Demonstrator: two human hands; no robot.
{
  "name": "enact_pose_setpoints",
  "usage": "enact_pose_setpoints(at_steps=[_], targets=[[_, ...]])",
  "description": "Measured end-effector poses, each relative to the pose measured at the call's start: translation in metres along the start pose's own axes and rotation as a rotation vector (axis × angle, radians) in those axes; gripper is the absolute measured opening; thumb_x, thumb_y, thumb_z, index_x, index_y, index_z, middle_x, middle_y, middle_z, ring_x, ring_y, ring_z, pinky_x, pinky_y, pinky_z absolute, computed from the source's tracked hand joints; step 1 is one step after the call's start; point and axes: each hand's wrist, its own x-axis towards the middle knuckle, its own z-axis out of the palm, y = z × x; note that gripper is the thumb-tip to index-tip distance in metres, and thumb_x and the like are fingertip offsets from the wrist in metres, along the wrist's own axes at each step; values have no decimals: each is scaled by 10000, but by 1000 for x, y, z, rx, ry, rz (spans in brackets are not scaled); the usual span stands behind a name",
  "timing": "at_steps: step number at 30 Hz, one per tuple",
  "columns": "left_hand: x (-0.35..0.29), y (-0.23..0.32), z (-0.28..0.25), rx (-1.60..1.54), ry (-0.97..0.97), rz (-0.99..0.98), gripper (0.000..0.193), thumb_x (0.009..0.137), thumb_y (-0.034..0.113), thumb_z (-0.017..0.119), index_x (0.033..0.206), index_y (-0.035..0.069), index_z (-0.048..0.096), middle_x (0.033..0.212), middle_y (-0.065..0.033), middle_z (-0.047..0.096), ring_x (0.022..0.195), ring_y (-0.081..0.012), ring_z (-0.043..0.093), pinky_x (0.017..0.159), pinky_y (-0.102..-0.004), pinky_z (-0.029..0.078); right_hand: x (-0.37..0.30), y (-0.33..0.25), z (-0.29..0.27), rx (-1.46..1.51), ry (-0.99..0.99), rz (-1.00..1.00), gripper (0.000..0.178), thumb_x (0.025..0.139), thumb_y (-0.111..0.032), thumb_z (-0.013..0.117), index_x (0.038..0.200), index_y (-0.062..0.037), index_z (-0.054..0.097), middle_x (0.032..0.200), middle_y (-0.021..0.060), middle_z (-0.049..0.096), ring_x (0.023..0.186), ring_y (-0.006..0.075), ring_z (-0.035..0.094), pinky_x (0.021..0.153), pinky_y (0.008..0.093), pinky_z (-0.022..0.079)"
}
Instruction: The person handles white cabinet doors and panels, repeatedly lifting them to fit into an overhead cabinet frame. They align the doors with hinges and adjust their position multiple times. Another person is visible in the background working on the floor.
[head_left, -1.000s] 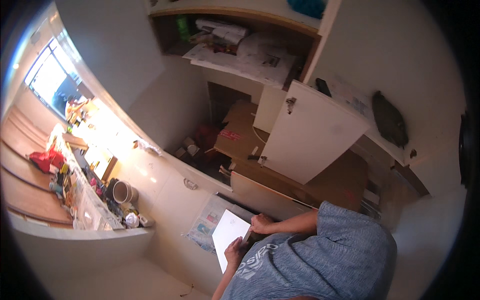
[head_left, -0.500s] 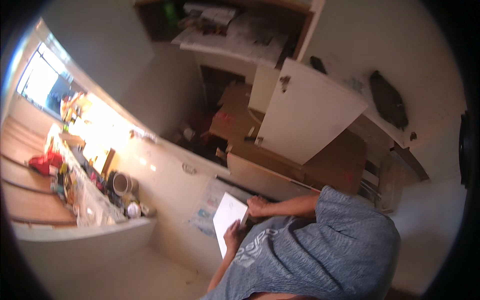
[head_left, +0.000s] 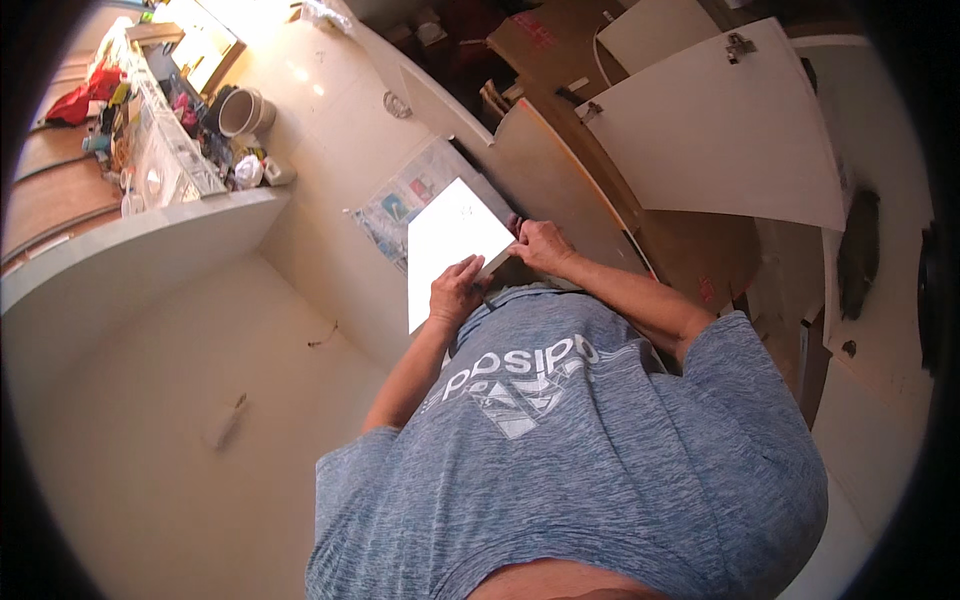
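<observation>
A flat white panel (head_left: 455, 235) stands out brightly in front of my body, with a small mark near its upper corner. My left hand (head_left: 457, 290) holds its near edge, fingers lying over the face and thumb hidden. At the panel's right corner, my right hand (head_left: 541, 247) is closed with bent fingers. Something small and dark shows at its fingertips, too unclear to name. Beneath the panel, a printed sheet (head_left: 385, 205) lies spread on the pale floor.
To the right, a white cabinet door (head_left: 715, 125) with metal hinges stands over brown boards (head_left: 560, 50). A low pale wall (head_left: 150, 235) curves along the left. Beyond it are a bucket (head_left: 246, 113), a white jug (head_left: 278, 171), a red cloth (head_left: 75, 105) and assorted clutter.
My view has turned and tipped downward, so my shirt and both forearms show more fully. Both hands stay at the white panel; the open cabinet shelf has left the top of the view.
</observation>
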Motion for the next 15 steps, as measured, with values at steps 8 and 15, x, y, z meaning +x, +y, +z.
enact_pose_setpoints(at_steps=[8, 15], targets=[[0, 0, 0, 4, -11, -2, 409, 737, 277, 753, 1109, 149, 642, 1074, -93, 663, 906, -257, 660, 758, -343, 545, -8, -5, -3, 91, -22, -16, 264, 768, -239, 711, 718, -9, 592, 731, 195, 636, 730, 360, 633, 669, 435, 492], [1, -1, -2, -20, -17, -11, 412, 739, 277, 751, 1118, 158, 642, 1071, -98, 666, 906, -261, 663, 763, -340, 547, -17, -11, -5, 87, 66, -103, 261, 786, -257, 688, 777, -9, 604, 759, 182, 641, 731, 336, 633, 667, 411, 493]])
